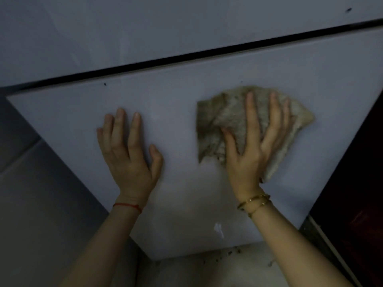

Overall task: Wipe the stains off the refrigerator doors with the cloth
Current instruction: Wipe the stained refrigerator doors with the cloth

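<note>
two hands, one cloth, two refrigerator doors showing

two door panels are showing, an upper door (145, 34) and a lower door (186, 96); one cloth (232, 121); one left hand (128, 154) and one right hand (255, 146); one red string (127, 207) and two gold bangles (253, 201) are circling the wrists; one white smear (218, 229) is showing.

The lower refrigerator door (186, 96) lies bare across the middle of the frame between the left hand (128, 150) and the right hand (251, 146), which are apart with open door surface between them. The right hand presses the cloth (232, 119) flat, covering the door's right-centre. A dark gap (196, 55) crosses the upper frame, with the upper door (145, 27) bare above it. A white stain (218, 229) sits low, between the forearms. A dark surface (352, 183) borders the door's right edge.
</note>
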Demonstrator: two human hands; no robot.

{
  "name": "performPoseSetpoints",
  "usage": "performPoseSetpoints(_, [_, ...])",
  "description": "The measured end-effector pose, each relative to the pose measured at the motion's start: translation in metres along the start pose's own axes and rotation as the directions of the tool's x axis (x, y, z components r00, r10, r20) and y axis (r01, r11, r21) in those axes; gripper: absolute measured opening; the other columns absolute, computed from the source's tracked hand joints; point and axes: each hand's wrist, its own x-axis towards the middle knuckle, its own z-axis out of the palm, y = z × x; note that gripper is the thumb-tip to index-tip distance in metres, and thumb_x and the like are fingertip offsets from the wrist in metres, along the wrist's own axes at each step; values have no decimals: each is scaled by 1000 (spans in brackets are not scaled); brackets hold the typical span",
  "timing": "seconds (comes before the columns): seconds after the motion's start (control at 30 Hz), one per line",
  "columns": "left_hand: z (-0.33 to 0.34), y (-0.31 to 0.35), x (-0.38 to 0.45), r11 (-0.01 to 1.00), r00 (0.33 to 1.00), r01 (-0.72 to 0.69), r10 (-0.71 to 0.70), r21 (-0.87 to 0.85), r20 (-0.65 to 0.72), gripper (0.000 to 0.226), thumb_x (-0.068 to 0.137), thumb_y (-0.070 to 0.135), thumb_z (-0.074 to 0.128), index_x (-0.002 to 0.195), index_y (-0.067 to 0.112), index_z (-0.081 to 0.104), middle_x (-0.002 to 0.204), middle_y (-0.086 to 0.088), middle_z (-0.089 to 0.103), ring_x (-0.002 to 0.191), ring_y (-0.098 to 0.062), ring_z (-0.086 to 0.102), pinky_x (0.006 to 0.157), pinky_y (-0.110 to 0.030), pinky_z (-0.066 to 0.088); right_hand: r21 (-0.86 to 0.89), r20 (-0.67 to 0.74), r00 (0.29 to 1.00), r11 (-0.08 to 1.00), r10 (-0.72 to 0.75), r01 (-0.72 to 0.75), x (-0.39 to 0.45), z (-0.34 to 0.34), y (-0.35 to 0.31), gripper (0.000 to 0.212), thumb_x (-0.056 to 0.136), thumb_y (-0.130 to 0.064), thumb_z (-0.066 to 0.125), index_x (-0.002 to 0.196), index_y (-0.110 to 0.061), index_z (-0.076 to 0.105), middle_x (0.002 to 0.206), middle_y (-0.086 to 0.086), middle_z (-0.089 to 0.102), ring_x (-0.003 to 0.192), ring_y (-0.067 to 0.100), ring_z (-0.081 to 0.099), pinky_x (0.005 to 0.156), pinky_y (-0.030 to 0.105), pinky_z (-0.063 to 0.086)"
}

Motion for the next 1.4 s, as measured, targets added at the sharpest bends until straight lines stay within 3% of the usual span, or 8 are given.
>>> performPoseSetpoints(0.17, [0,-1,-1,1000,1000,-3,3,7,8,53,97,23,46,147,9,34,150,-18,30,146,-34,21,130,-41,8,0,163,964,977,-212,214,-2,-8,-3,55,99,-43,54,150,-32,35,156,8,26,149,34,21,125,54,11])
performPoseSetpoints(0.4, [0,0,0,1000,1000,-1,1,9,-4,50,97,24,43,144,6,38,149,-18,31,147,-31,20,130,-40,8,79,-124,975,982,182,-173,36,-9,-6,56,99,-40,57,149,-19,40,155,18,32,148,36,25,121,59,20])
performPoseSetpoints(0.47, [1,0,0,1000,1000,-6,6,11,-6,51,97,23,45,145,7,37,149,-19,31,147,-31,20,130,-41,9,4,4,1000,1000,-7,7,25,-2,-20,56,99,-44,55,149,-23,39,155,14,30,148,36,22,123,59,18])
performPoseSetpoints(0.57, [1,0,-1,1000,1000,-7,7,6,-5,52,97,23,46,145,8,35,149,-19,31,147,-31,20,130,-40,8,-23,170,929,941,-330,338,17,-5,-14,54,98,-45,54,148,-30,39,153,9,32,147,33,23,126,52,12])
performPoseSetpoints(0.77, [2,-1,-1,1000,1000,-4,4,6,-4,55,93,20,49,146,8,35,148,-19,31,146,-33,20,130,-39,7,49,-84,995,997,59,-55,37,-10,5,55,99,-40,57,147,-17,44,154,19,34,147,40,26,119,62,21])
performPoseSetpoints(1.03, [2,-3,-2,1000,1000,-21,21,5,-10,56,95,21,49,148,12,33,150,-18,31,147,-31,21,130,-40,8,-132,267,929,945,-257,299,-77,0,8,58,96,-50,49,150,-38,31,151,9,34,147,30,21,127,49,8])
performPoseSetpoints(1.23, [2,-3,-3,1000,1000,-6,5,-22,-21,52,97,21,48,146,9,36,150,-18,30,147,-32,20,130,-39,8,-61,158,982,994,101,-92,-83,-20,52,58,100,-41,51,153,-33,27,158,10,20,149,36,17,118,67,17])
performPoseSetpoints(1.4, [3,-4,-3,1000,1000,1,-1,-30,-16,54,96,20,50,147,7,36,151,-19,29,145,-38,24,129,-42,9,-132,168,986,991,-3,26,-95,-4,36,56,100,-48,50,150,-31,29,152,11,26,144,39,22,119,64,20])
